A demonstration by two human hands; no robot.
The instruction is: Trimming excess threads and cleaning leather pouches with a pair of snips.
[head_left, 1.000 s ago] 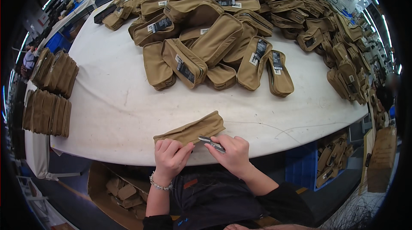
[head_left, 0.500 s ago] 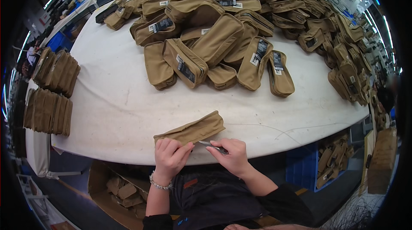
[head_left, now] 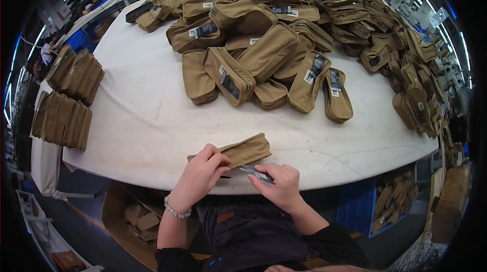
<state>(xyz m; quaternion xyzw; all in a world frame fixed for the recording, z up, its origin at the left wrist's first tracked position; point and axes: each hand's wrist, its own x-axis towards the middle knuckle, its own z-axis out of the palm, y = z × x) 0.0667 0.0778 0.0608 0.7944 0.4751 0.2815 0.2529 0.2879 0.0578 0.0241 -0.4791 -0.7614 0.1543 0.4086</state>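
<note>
A tan fabric pouch (head_left: 251, 149) lies tilted near the front edge of the table, its flat side turned toward me. My left hand (head_left: 202, 171) is closed on its near left part, thumb and fingers pinching close to the lower edge. A small dark strip pokes out under those fingers, too small to name. In my right hand (head_left: 282, 184) is a pair of grey thread snips (head_left: 249, 170). Their tips point left and are at the pouch's lower edge, close to my left fingertips. Whether the blades touch the cloth I cannot tell.
A heap of tan zipped pouches (head_left: 269, 51) with dark labels covers the far side of the white table (head_left: 137, 120). Neat stacks of pouches (head_left: 63, 120) stand at the left. Below the front edge are a cardboard box (head_left: 119, 221) and a blue crate (head_left: 352, 208) with tan pieces inside.
My left hand has shifted up onto the pouch, its fingers more bent over the lower edge. The snips show more fully in my right hand. The whole view has swung slightly.
</note>
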